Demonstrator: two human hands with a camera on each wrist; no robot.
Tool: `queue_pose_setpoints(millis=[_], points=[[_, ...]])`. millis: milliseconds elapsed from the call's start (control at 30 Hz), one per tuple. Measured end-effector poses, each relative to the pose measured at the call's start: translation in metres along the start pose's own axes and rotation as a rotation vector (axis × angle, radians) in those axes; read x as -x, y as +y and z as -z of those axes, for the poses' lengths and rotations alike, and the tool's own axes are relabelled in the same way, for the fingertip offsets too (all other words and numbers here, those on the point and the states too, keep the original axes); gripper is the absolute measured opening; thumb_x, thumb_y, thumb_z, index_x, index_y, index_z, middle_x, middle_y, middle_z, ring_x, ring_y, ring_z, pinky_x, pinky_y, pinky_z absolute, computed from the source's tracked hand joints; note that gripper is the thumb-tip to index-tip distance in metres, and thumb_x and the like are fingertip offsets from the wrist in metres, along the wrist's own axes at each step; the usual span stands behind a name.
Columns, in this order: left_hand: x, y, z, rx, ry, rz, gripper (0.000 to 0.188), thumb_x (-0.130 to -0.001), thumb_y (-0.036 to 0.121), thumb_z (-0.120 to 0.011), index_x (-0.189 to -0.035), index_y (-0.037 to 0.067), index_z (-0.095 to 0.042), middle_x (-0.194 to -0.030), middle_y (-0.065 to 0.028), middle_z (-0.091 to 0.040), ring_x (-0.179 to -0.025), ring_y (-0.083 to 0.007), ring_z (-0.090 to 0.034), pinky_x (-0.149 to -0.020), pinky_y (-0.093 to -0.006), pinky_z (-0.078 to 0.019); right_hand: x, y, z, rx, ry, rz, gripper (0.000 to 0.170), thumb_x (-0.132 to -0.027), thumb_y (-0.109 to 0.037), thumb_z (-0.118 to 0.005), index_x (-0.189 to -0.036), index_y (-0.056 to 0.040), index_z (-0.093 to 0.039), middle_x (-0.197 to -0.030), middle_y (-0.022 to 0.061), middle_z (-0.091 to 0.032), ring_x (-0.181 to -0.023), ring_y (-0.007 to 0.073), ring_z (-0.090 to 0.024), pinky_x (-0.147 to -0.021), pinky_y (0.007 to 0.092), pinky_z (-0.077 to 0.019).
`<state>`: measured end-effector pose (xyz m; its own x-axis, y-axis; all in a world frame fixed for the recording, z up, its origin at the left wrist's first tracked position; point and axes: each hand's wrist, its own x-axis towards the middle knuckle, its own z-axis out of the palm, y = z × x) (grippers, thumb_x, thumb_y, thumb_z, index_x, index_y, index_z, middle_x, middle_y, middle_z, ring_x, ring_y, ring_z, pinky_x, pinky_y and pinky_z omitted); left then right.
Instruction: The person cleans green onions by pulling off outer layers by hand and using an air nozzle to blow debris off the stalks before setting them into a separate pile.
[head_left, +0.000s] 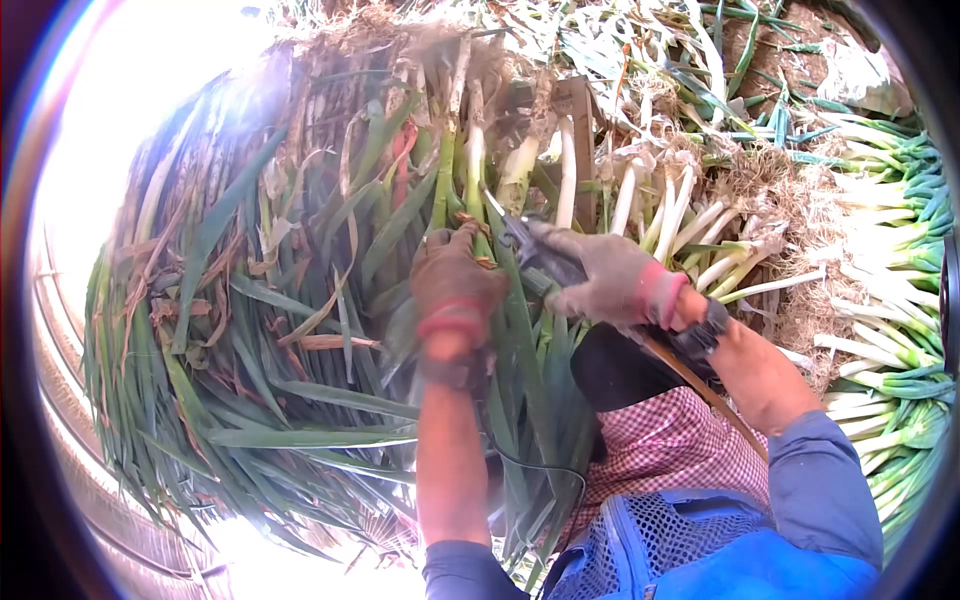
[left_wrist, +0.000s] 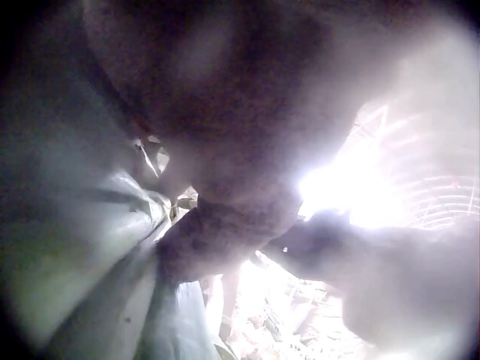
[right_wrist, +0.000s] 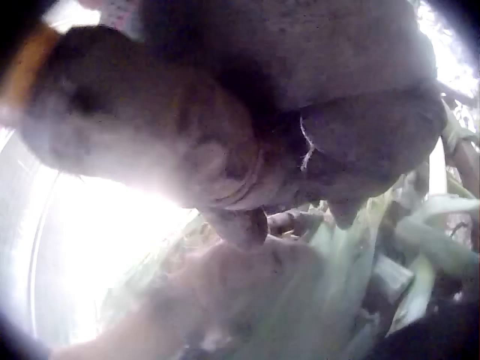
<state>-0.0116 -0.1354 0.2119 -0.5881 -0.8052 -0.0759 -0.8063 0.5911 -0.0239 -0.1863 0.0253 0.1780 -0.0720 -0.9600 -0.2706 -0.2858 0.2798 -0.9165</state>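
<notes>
In the head view my gloved left hand (head_left: 458, 278) grips the green part of a leek (head_left: 475, 150), whose pale root end points away from me. Long green leaves (left_wrist: 105, 277) fill the left side of the left wrist view. Beside it, my gloved right hand (head_left: 612, 268) holds a dark air gun (head_left: 540, 255), its thin nozzle pointing at the leek's stalk. A brown hose (head_left: 708, 392) runs back from under that hand. The right wrist view shows the right glove (right_wrist: 187, 146) close up, with the blurred left hand (right_wrist: 247, 277) below it.
A thick heap of untrimmed leeks (head_left: 270, 280) lies to the left. On the right are leeks with white stalks (head_left: 880, 345) in rows. Peeled scraps (head_left: 640, 60) cover the ground at the back. A wooden piece (head_left: 578, 105) stands behind the hands.
</notes>
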Motion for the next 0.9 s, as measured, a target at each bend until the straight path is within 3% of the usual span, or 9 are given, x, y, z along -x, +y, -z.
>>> queue_pose_setpoints(millis=[100,133,233,367,500,633,733,833,900], points=[[-0.001,-0.003,0.002,-0.009,0.002,-0.014,0.074,-0.069,0.03,-0.091,-0.14,0.012,-0.076,-0.125,-0.0147,-0.072,-0.118,-0.0357,-0.071,-0.103,-0.0449,-0.0566,-0.01,0.004,-0.002,0.035,0.063,0.032,0.095,-0.084,-0.042,-0.081,-0.167,-0.0082,-0.048,-0.13,0.0272,-0.075,-0.119,0.0423,-0.074,-0.107,0.0443,-0.0552],[-0.002,-0.003,0.001,-0.007,0.001,-0.006,0.074,-0.07,0.032,-0.092,-0.139,0.012,-0.076,-0.124,-0.0143,-0.073,-0.117,-0.0354,-0.072,-0.103,-0.0448,-0.0569,-0.013,0.012,-0.008,0.082,0.147,0.129,0.095,-0.085,-0.039,-0.081,-0.168,-0.0093,-0.046,-0.124,0.027,-0.077,-0.115,0.0411,-0.075,-0.104,0.0437,-0.0568],[-0.002,-0.002,-0.004,0.017,0.011,-0.007,0.072,-0.071,0.035,-0.093,-0.138,0.012,-0.077,-0.122,-0.0139,-0.074,-0.115,-0.0345,-0.073,-0.101,-0.0445,-0.0573,-0.028,0.001,0.008,0.028,0.064,-0.048,0.092,-0.085,-0.039,-0.08,-0.167,-0.0102,-0.048,-0.123,0.0257,-0.077,-0.112,0.0385,-0.076,-0.102,0.043,-0.0574],[-0.003,-0.004,-0.007,0.074,0.066,-0.034,0.065,-0.076,0.039,-0.095,-0.133,0.011,-0.078,-0.122,-0.0136,-0.076,-0.113,-0.0327,-0.074,-0.099,-0.0441,-0.0578,-0.078,0.01,0.018,0.153,0.224,0.002,0.078,-0.087,-0.03,-0.076,-0.16,-0.0101,-0.055,-0.125,0.0224,-0.077,-0.11,0.0372,-0.076,-0.1,0.0443,-0.0584],[-0.003,-0.008,-0.013,0.046,0.092,-0.067,0.062,-0.077,0.04,-0.096,-0.129,0.011,-0.078,-0.125,-0.0133,-0.077,-0.114,-0.0328,-0.074,-0.1,-0.0443,-0.0579,-0.131,0.004,0.042,0.201,0.107,-0.097,0.079,-0.091,-0.033,-0.071,-0.164,-0.0117,-0.05,-0.129,0.0252,-0.076,-0.113,0.0403,-0.075,-0.099,0.0461,-0.0583],[-0.003,-0.007,-0.015,0.049,0.111,-0.067,0.063,-0.075,0.037,-0.099,-0.127,0.01,-0.077,-0.123,-0.0128,-0.078,-0.114,-0.033,-0.074,-0.101,-0.0442,-0.0578,-0.17,0.014,0.043,0.12,0.227,-0.11,0.062,-0.091,-0.022,-0.068,-0.151,-0.0117,-0.058,-0.128,0.0232,-0.075,-0.114,0.0416,-0.074,-0.099,0.0492,-0.0576],[-0.003,-0.01,-0.017,0.062,0.113,-0.074,0.063,-0.074,0.035,-0.1,-0.128,0.011,-0.077,-0.122,-0.0129,-0.079,-0.113,-0.0332,-0.074,-0.1,-0.0443,-0.058,-0.175,0.01,0.043,0.293,0.186,-0.114,0.065,-0.089,-0.023,-0.071,-0.151,-0.0084,-0.059,-0.128,0.0242,-0.075,-0.112,0.0408,-0.074,-0.099,0.049,-0.0576],[-0.004,-0.004,-0.009,0.083,0.087,-0.06,0.062,-0.073,0.033,-0.1,-0.126,0.012,-0.077,-0.12,-0.0127,-0.079,-0.11,-0.0336,-0.075,-0.099,-0.0447,-0.0585,-0.172,0.016,0.046,0.218,0.172,-0.173,0.065,-0.091,-0.023,-0.071,-0.153,-0.0087,-0.059,-0.13,0.0241,-0.075,-0.112,0.0395,-0.074,-0.1,0.0477,-0.0577],[-0.005,0.003,-0.003,0.093,0.06,-0.036,0.06,-0.073,0.032,-0.1,-0.125,0.013,-0.077,-0.119,-0.0126,-0.079,-0.109,-0.0339,-0.076,-0.098,-0.045,-0.0588,-0.151,0.02,0.042,0.19,0.203,-0.115,0.065,-0.093,-0.024,-0.071,-0.154,-0.0088,-0.058,-0.129,0.0235,-0.075,-0.112,0.0386,-0.075,-0.099,0.0465,-0.0578]])
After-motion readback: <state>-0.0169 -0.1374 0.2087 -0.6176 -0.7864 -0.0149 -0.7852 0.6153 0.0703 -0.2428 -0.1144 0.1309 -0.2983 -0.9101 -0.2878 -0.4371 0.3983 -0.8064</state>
